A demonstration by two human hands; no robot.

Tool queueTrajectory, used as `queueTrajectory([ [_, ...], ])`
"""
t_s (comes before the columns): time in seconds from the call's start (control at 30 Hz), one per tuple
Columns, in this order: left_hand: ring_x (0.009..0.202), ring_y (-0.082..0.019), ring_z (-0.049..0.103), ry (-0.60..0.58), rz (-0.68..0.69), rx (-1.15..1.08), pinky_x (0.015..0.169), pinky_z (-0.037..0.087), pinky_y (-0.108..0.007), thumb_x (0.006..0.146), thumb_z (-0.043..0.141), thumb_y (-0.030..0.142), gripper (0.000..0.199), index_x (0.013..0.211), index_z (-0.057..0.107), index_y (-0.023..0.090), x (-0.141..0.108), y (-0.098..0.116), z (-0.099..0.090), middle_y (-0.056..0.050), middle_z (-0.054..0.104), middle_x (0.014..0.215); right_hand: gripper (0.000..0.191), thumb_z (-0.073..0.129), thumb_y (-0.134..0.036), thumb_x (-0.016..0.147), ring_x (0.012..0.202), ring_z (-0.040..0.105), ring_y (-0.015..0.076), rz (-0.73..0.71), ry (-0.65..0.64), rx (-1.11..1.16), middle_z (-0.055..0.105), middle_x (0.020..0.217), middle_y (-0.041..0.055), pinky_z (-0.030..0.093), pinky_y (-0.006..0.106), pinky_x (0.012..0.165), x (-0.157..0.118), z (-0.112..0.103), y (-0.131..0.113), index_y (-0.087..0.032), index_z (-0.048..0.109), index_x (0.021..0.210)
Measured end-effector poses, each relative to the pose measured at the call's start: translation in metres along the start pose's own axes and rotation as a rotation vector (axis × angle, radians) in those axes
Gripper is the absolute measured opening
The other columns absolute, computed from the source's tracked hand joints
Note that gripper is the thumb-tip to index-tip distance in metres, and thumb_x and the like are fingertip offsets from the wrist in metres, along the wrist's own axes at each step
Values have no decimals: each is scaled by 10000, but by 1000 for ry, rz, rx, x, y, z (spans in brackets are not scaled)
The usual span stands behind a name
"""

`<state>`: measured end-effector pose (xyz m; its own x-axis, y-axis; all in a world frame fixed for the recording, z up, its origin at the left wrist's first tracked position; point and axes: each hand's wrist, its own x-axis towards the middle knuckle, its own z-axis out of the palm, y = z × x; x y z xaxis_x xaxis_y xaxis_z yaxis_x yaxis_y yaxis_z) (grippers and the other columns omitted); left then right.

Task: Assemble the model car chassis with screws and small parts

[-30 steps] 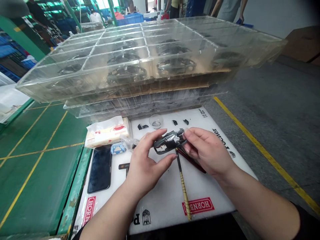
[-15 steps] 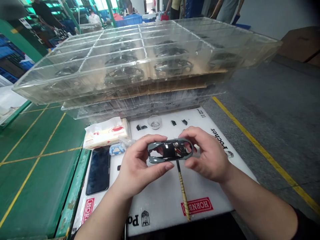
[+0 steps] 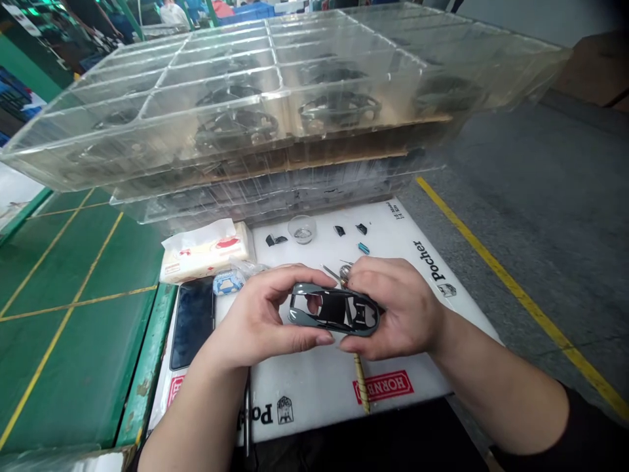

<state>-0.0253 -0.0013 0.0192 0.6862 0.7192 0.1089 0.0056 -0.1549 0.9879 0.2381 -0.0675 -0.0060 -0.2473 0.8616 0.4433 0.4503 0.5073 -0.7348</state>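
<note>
A grey and black model car body shell (image 3: 337, 311) is held between both hands above the white foam board (image 3: 314, 387). My left hand (image 3: 265, 321) grips its left end, thumb along the near side and fingers on the far side. Around the right end closes my right hand (image 3: 400, 307). Openings in the shell show a fingertip through them. Below lies a tool with a yellow wrapped handle (image 3: 361, 380), its upper part hidden by the hands. Beyond the right fingers sit a small round metal object (image 3: 344, 274) and a thin pointed tool (image 3: 330, 272).
Stacked clear plastic trays (image 3: 289, 141) holding car shells stand at the back. On the board are a tissue pack (image 3: 206, 252), a phone (image 3: 193, 321), a small clear cup (image 3: 302, 231), black parts (image 3: 340, 231) and a blue piece (image 3: 363, 248). A green surface (image 3: 63, 328) lies left.
The shell has turned in my hands and its right end has tipped slightly down. My right fingers have wrapped closer around it. The view has tilted downward.
</note>
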Motion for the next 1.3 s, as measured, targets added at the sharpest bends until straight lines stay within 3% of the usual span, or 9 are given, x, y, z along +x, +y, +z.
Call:
queueTrajectory([
  [0.27, 951, -266, 810, -18, 10, 6, 960, 653, -379, 762, 1126, 276, 533, 1260, 935, 274, 1, -4, -2, -82, 876, 1086, 476, 980, -680, 850, 704, 622, 230, -43, 12, -72, 687, 815, 30, 447, 402, 668, -2, 1, 3, -277, 728, 877],
  [0.53, 960, -278, 814, -82, 56, 21, 928, 658, -380, 748, 1152, 362, 551, 1252, 947, 271, 1, -3, -6, -98, 879, 1084, 433, 977, -573, 879, 659, 567, 208, -183, -4, -15, 602, 755, 3, 417, 389, 621, -3, 3, -1, -286, 657, 832],
  [0.8, 835, -221, 779, -202, 120, -105, 794, 644, -312, 735, 1151, 411, 571, 1212, 920, 199, 11, -21, -5, -85, 860, 995, 432, 869, -524, 992, 623, 458, 157, -320, 58, -31, 476, 741, -43, 353, 348, 577, -6, 11, -2, -257, 561, 847],
  [0.93, 844, -206, 777, -213, 142, -109, 780, 632, -290, 779, 1125, 384, 522, 1225, 916, 212, 13, -26, -4, -76, 853, 1011, 419, 841, -508, 1017, 634, 454, 153, -295, 33, -7, 454, 753, -47, 347, 342, 577, -7, 14, 0, -250, 561, 840],
  [1.13, 869, -216, 776, -163, 125, -82, 835, 638, -315, 758, 1147, 405, 556, 1235, 929, 221, 12, -23, -7, -75, 865, 1013, 458, 806, -594, 1073, 639, 486, 164, -273, 29, -17, 495, 766, -25, 375, 344, 578, -5, 11, 4, -233, 620, 861],
  [1.3, 937, -204, 760, 78, 115, -152, 891, 650, -311, 739, 1156, 287, 573, 1265, 931, 266, 9, -20, -2, -65, 859, 1105, 635, 805, -840, 1030, 691, 569, 164, -72, 170, 0, 617, 834, -7, 450, 324, 603, -4, 7, 2, -211, 722, 1069],
])
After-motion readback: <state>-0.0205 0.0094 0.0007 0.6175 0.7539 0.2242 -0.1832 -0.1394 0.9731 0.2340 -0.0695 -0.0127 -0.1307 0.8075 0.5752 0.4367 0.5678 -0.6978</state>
